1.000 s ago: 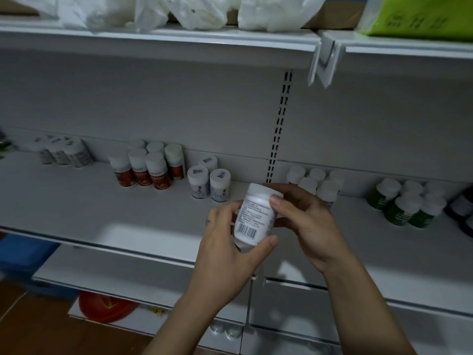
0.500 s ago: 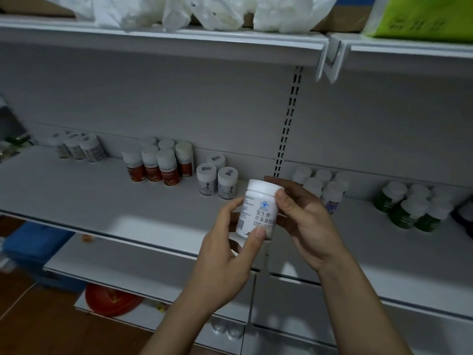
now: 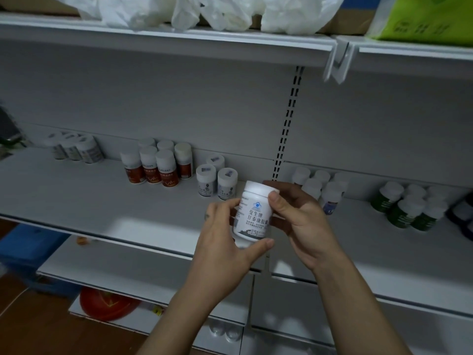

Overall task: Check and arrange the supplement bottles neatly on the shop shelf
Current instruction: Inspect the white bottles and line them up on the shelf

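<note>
White shelf (image 3: 76,196) | red-label bottles (image 3: 156,167) at back left | left hand (image 3: 225,242) grips white bottle (image 3: 253,213) at base, upright before shelf edge | right hand (image 3: 302,221) grips its top | green bottles (image 3: 407,206) right

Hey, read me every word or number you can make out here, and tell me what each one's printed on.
"甘泰康胶囊", below a line that looks like "叟生牌" (first character unsure): front label of the held white bottle.
Small print lower on that label: too small to read.
Orange-labelled bottles: text blurred.
Lid stickers: blurred.
Green pack, top right: marks, unreadable.
</note>
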`<state>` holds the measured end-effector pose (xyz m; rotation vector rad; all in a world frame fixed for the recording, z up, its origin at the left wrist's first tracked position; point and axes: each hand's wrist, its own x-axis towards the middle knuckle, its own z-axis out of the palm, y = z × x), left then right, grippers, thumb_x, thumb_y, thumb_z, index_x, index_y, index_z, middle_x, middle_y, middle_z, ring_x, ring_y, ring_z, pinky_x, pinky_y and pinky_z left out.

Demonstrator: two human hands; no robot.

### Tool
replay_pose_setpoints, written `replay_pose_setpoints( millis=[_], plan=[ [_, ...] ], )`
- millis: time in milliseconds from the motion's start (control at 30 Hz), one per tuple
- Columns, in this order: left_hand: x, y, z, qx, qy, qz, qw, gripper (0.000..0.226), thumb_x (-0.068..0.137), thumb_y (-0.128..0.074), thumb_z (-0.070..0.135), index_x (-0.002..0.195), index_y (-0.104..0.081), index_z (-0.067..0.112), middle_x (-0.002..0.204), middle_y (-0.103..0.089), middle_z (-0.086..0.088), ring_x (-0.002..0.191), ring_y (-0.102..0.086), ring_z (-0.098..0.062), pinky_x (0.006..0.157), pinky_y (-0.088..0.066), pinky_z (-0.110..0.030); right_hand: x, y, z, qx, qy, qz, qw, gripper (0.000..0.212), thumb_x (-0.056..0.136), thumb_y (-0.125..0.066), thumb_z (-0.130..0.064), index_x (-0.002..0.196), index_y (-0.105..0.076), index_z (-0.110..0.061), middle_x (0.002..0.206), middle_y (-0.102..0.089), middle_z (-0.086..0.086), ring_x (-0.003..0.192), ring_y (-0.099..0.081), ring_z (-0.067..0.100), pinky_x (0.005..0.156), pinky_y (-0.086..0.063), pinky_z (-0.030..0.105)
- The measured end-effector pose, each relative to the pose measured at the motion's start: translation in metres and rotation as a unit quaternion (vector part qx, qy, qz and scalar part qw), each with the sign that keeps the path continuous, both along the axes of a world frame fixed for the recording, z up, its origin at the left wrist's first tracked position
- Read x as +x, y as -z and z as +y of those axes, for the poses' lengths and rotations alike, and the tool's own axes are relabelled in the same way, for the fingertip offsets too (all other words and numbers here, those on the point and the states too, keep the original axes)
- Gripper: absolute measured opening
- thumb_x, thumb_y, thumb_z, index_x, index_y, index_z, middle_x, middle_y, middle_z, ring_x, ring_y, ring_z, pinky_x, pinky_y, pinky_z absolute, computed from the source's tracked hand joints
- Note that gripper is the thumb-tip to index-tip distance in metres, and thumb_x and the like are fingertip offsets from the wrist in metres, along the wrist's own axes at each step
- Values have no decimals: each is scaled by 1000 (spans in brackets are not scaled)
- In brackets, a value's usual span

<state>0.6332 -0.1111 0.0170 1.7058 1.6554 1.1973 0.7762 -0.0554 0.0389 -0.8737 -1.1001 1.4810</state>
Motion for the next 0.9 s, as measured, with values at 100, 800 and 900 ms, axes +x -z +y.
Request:
replay_pose_setpoints(
  millis=[100,800,900],
  plan=[
    [-2,-1,2,7,-10,2,1000,72,61,-86,44,119,-43,41,112,-44,20,100,-47,8,77,-42,-11,-2,1,2,-1,2,1,1000,30,73,-68,-23,101,-69,-12,93,-72,4,87,-68,18,70,-56,30],
    [8,-2,5,3,37,-33,999,56,76,-78,43,117,-41,41,116,-56,22,108,-52,6,78,-47,-16,15,12,15,-13,-99,125,987,65,60,-89,-36,117,-69,-15,114,-66,13,106,-63,24,83,-54,32],
    [11,0,7,-7,27,-26,999,60,71,-79,48,118,-42,38,118,-55,20,107,-52,7,78,-45,-15,19,14,13,-19,-101,139,985,63,61,-88,-35,117,-69,-13,115,-66,12,108,-63,24,87,-54,33]
  ],
)
